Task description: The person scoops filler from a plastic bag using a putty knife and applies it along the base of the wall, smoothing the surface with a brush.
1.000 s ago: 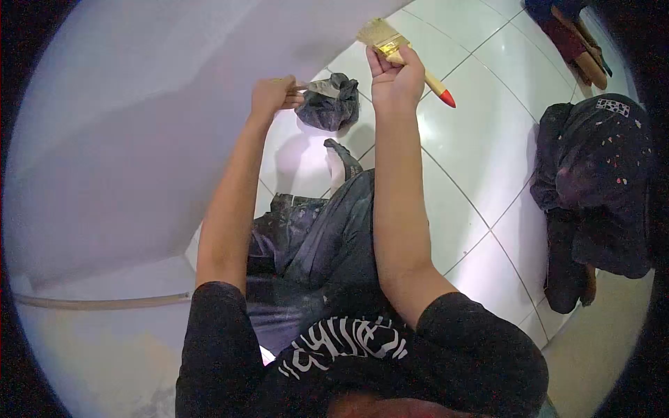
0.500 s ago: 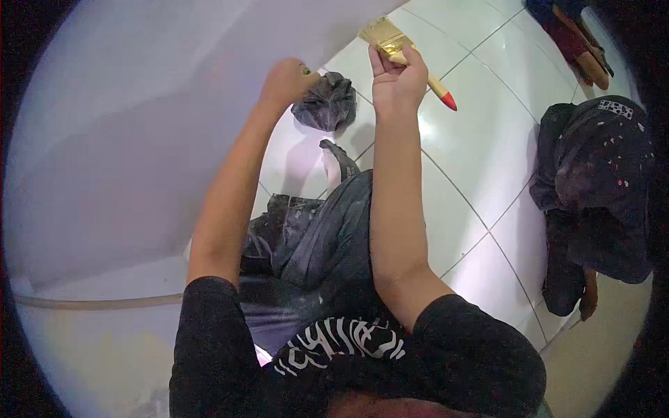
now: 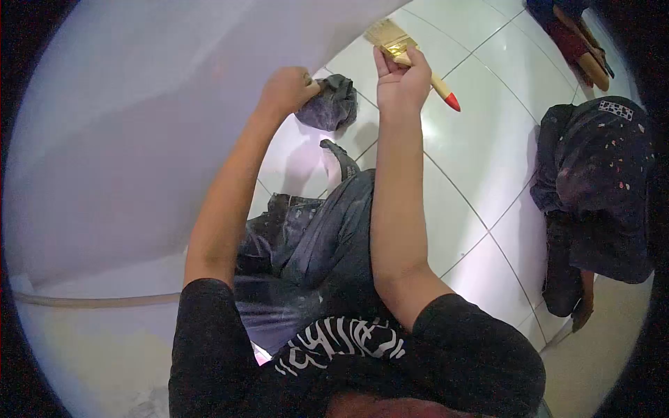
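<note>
My right hand (image 3: pixel 404 80) grips a flat paintbrush (image 3: pixel 440 87) near its gold-coloured ferrule. The brush's pale bristles point up and left by the wall, and its wooden handle ends in a red tip. My left hand (image 3: pixel 287 92) is closed, its fingers turned away from me at the edge of a dark, crumpled plastic bag (image 3: pixel 329 104). The bag appears to hang from those fingers, with its shadow on the floor below. The fingertips of this hand are hidden.
A pale wall (image 3: pixel 139 139) rises along my left side. White floor tiles (image 3: pixel 460 188) spread out to the right. Another person in dark, paint-spotted clothes (image 3: pixel 599 181) is low at the right. A further person's limbs (image 3: pixel 582 49) show at the top right. A hose-like strip (image 3: pixel 104 302) runs at lower left.
My left hand has come down slightly, and the bag beside it has changed shape. My right hand and the brush have shifted a little to the right.
</note>
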A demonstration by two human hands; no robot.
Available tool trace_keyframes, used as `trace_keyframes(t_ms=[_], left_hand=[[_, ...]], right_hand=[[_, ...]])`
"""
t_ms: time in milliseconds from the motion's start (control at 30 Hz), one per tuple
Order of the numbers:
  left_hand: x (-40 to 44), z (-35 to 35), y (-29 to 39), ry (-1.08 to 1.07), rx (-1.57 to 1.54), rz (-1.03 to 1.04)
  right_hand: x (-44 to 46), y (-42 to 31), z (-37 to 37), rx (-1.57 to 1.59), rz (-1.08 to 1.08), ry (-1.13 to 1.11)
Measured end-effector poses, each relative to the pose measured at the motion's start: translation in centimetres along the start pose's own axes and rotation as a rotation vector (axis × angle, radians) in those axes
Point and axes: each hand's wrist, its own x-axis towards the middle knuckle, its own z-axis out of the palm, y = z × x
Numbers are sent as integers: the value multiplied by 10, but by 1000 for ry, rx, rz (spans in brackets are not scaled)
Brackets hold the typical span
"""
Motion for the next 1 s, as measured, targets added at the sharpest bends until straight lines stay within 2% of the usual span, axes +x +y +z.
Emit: trace_keyframes(t_ms=[100,200,300,400,500,600,700,733,867,967,1000], left_hand=[[-20,-2,-3,153,-113,-57],[-44,6,-19,369,-319,-67],[-90,-2,-19,366,-461,-221],[-134,20,-37,363,-910,-432],[-181,32,-50,327,-1167,-567],[-223,42,-66,286,-1259,-724],[-260,46,-81,281,-1240,-794],[-281,49,-91,341,-1257,-845],[-312,56,-107,432,-1315,-859],[-322,62,-110,445,-1463,-879],[-324,62,-110,453,-1486,-877]], right_hand=[[5,-8,-3,-47,-81,102],[20,-5,-15,-80,-88,108],[27,-6,-24,-120,-59,110],[21,-1,-19,-233,-57,121],[16,5,-19,-417,-19,114],[11,15,-21,-672,-162,61],[14,25,-29,-1545,-418,150],[10,32,-26,-1836,-229,50],[9,68,-47,-2111,-346,-43],[22,87,-78,-2253,-329,-110],[20,89,-80,-2250,-247,-123]])
